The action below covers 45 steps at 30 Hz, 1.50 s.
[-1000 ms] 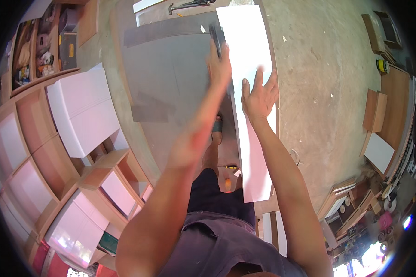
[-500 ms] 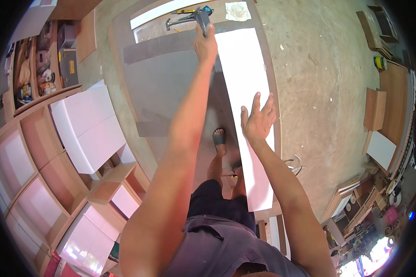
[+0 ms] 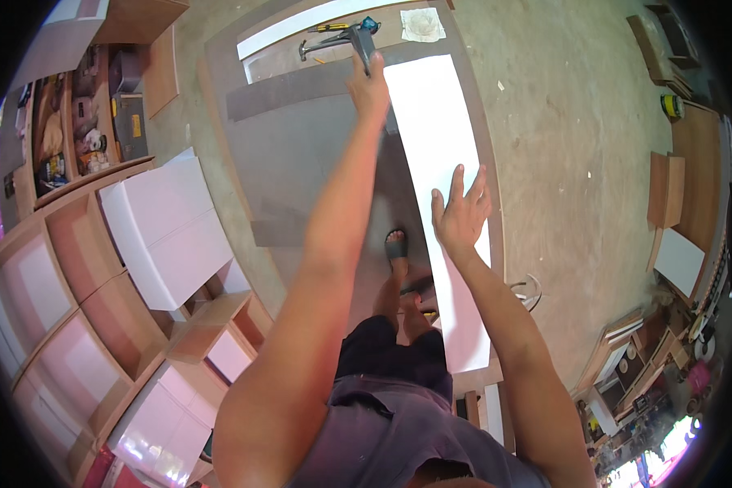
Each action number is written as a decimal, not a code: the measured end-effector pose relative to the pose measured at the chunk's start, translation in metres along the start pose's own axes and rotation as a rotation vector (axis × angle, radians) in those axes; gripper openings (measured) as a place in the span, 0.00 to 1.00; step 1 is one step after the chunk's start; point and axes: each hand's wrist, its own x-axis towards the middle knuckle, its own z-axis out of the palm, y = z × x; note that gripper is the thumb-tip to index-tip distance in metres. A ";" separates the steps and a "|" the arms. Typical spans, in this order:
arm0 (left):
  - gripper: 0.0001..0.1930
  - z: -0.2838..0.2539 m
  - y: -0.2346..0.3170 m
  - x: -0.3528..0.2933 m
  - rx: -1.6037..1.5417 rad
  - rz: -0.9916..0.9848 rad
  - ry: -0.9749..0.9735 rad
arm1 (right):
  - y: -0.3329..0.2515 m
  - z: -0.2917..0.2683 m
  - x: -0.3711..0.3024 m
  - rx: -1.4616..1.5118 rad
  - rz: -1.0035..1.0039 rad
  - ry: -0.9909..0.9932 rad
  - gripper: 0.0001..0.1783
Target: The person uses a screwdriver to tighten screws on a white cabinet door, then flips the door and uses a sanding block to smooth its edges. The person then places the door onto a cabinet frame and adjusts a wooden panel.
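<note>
My left hand (image 3: 370, 91) reaches to the far end of the work surface, its fingers closed around the lower end of a dark grey hand tool (image 3: 363, 47). The tool's exact kind does not show clearly. Beside it, a slim dark bar with a hooked end (image 3: 303, 50) points left; whether it joins the tool I cannot tell. A long white board (image 3: 436, 122) runs lengthwise along the right side of the surface. On this board my right hand (image 3: 464, 215) lies flat with fingers spread, near its right edge, holding nothing.
A yellow-black cutter (image 3: 327, 28), a teal item (image 3: 371, 24) and a whitish square cloth or paper (image 3: 422, 25) lie at the far end. Wooden cabinet frames (image 3: 89, 309) and a white box-like unit (image 3: 167, 232) stand left. Wooden pieces (image 3: 667, 189) and a yellow-black roll (image 3: 672, 106) are right.
The whole view has shifted slightly, with things sitting a little lower and further right. Both hands keep their places at the tool and the board. My second foot shows more.
</note>
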 end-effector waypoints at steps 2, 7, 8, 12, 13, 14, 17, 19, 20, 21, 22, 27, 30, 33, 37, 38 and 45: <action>0.37 0.022 -0.019 -0.105 -0.048 -0.112 -0.031 | 0.009 0.004 0.002 -0.007 0.044 0.000 0.37; 0.35 0.028 -0.057 -0.239 -0.043 -0.098 -0.075 | 0.012 0.002 0.000 -0.022 0.073 0.007 0.37; 0.35 0.028 -0.059 -0.244 -0.053 -0.111 -0.074 | 0.012 0.001 -0.002 -0.014 0.073 0.008 0.37; 0.36 -0.004 0.022 -0.024 -0.222 0.002 -0.078 | 0.003 -0.001 -0.006 0.021 0.020 0.022 0.36; 0.36 -0.006 0.013 -0.019 -0.151 0.036 -0.022 | 0.000 0.000 -0.006 0.031 0.006 0.023 0.35; 0.36 -0.003 0.001 -0.022 -0.082 0.062 0.015 | 0.000 0.000 -0.008 0.021 0.008 0.023 0.35; 0.36 0.024 -0.019 -0.172 -0.037 -0.110 -0.046 | 0.015 0.008 -0.005 -0.020 0.080 0.039 0.35; 0.34 0.022 -0.083 -0.329 -0.099 -0.027 -0.080 | 0.011 0.004 -0.005 -0.032 0.060 0.047 0.35; 0.34 0.023 -0.090 -0.392 -0.088 0.092 -0.066 | 0.014 0.005 -0.008 -0.038 0.072 0.042 0.36; 0.34 0.020 -0.092 -0.413 -0.061 -0.016 -0.070 | 0.013 0.006 -0.009 -0.034 0.068 0.039 0.36; 0.35 0.020 -0.093 -0.419 -0.037 -0.111 -0.080 | 0.012 0.006 -0.005 -0.031 0.068 0.049 0.36; 0.37 0.024 -0.027 -0.130 -0.095 -0.042 0.015 | 0.004 0.002 0.001 -0.001 0.072 0.021 0.36; 0.35 0.001 -0.022 -0.028 -0.258 -0.053 -0.185 | 0.000 0.002 0.003 0.005 0.025 0.026 0.37; 0.37 0.022 -0.016 -0.123 -0.086 -0.128 -0.071 | 0.008 0.004 0.002 -0.024 0.067 0.002 0.38; 0.34 0.007 -0.014 -0.212 0.189 0.097 -0.097 | 0.012 0.004 0.002 -0.003 0.088 0.022 0.39; 0.34 0.014 -0.008 -0.181 0.154 -0.041 -0.075 | 0.010 0.001 0.002 -0.011 0.083 0.005 0.39; 0.36 0.007 0.017 0.006 -0.047 -0.007 -0.098 | 0.011 0.004 0.018 0.027 0.028 0.019 0.40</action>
